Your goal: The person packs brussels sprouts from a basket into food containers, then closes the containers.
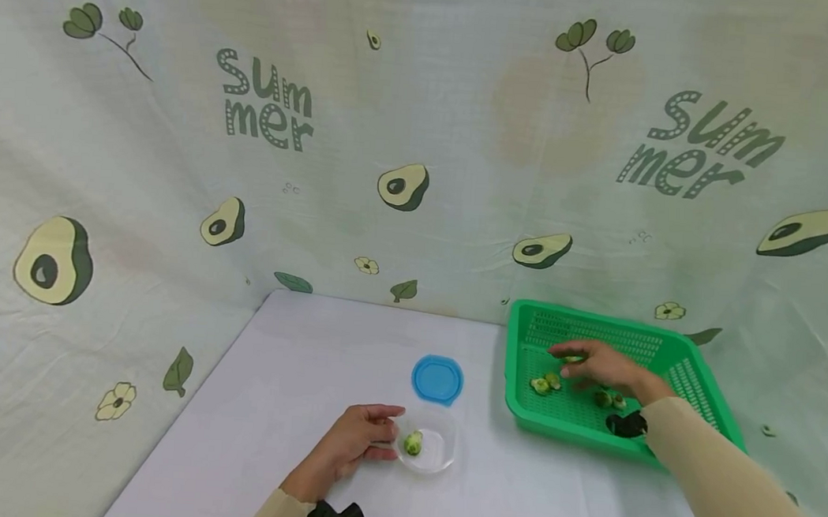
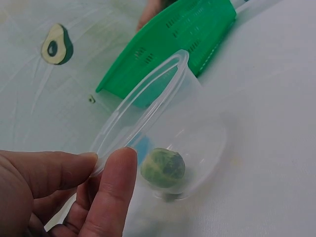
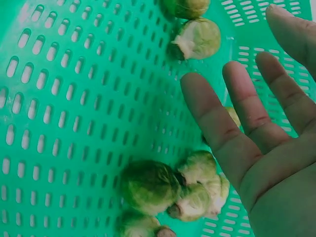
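My left hand [image 1: 359,438] pinches the rim of a clear round plastic container [image 1: 438,450] between thumb and fingers. Inside it lies one green Brussels sprout [image 1: 413,443], seen through the clear wall in the left wrist view. Over the green basket [image 1: 553,429] hangs my right hand [image 1: 603,366], its fingers spread and nothing held in them. Several Brussels sprouts [image 3: 150,187] lie on the slotted basket floor below and beside those fingers; the hand partly hides some of them.
A round blue lid [image 1: 438,379] lies flat on the white table [image 1: 337,349], just beyond the container. Behind the table hangs a pale cloth [image 1: 467,96] printed with avocados, and it also runs along the left side. The basket stands at the table's right.
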### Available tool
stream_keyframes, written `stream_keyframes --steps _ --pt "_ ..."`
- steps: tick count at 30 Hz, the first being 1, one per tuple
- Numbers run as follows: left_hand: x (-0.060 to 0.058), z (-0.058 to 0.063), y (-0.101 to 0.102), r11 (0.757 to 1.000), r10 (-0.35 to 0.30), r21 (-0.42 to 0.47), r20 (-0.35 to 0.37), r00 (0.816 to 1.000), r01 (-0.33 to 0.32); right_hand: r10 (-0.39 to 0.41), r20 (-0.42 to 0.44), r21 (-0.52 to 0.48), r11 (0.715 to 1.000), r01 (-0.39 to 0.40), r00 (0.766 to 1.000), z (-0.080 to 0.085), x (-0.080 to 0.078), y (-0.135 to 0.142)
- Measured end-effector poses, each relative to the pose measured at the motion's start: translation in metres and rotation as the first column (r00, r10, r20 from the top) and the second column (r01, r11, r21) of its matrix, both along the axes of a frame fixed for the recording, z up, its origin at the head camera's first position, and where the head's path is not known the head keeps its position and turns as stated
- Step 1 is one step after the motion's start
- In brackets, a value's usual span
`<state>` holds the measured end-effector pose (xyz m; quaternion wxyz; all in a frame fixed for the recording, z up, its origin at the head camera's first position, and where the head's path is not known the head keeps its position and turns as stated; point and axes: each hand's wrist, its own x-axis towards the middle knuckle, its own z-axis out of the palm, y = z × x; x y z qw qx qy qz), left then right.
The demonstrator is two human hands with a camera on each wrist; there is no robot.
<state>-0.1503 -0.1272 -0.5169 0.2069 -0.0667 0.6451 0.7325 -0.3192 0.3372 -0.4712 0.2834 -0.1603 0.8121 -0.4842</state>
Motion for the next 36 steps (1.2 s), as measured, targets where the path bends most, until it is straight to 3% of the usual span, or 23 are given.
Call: stream_keyframes --steps 7,14,22,30,36 --pt "0.001 -0.001 0.000 1.000 -0.003 0.002 0.005 1.000 0.003 0.024 0.004 0.003 1.000 -0.024 1.000 -0.013 0.000 -0.004" --pt "0.001 0.000 -0.001 1.000 -0.002 0.001 0.014 1.000 0.002 0.048 -0.118 0.110 0.993 -0.035 0.992 -0.015 -0.002 -0.004" --pt "-0.001 0.000 -0.001 1.000 0.000 -0.003 0.016 1.000 0.000 0.034 -0.191 0.138 0.990 -0.008 0.981 -0.017 -0.006 -0.006" --pt "0.000 0.000 -0.001 1.000 -0.001 0.002 0.023 1.000 0.001 0.076 -0.166 0.221 0.975 -0.038 0.983 -0.022 -0.005 -0.008" --pt "0.000 0.001 -0.002 1.000 -0.003 0.008 0.017 1.000 0.002 0.123 -0.213 0.246 0.967 -0.069 0.969 -0.027 -0.008 -0.010"
